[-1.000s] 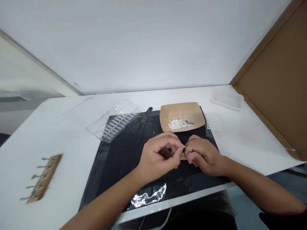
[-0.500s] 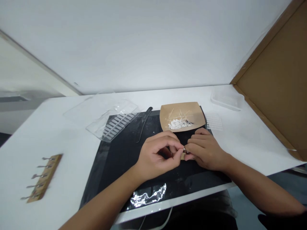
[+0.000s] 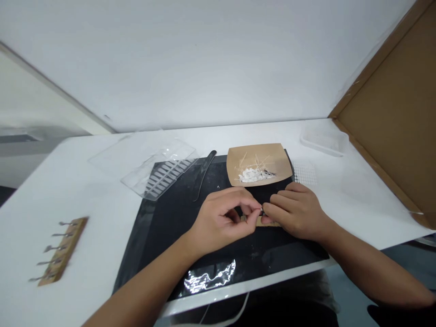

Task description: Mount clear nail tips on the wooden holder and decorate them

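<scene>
My left hand (image 3: 226, 220) is closed in a pinch, thumb and forefinger meeting on something tiny and whitish that I cannot make out. Its fingertips almost touch those of my right hand (image 3: 294, 210), whose fingers are curled closed; what they hold is mostly hidden. Under both hands, a light brown strip (image 3: 269, 224) lies on the black mat (image 3: 177, 236), largely covered by the fingers. Just beyond the hands stands a brown paper tray (image 3: 235, 159) with white bits and thin sticks in it.
At left lies a wooden strip (image 3: 73, 243) with several metal clips standing out. A clear plastic case (image 3: 136, 179) and a dark curved file (image 3: 205, 175) are at the back left. Behind the right hand are a sheet of white dots (image 3: 305, 173) and a clear container (image 3: 323, 144).
My right hand has shifted slightly up and right, and more of the brown strip shows below the fingers. The left hand keeps its pinch.
</scene>
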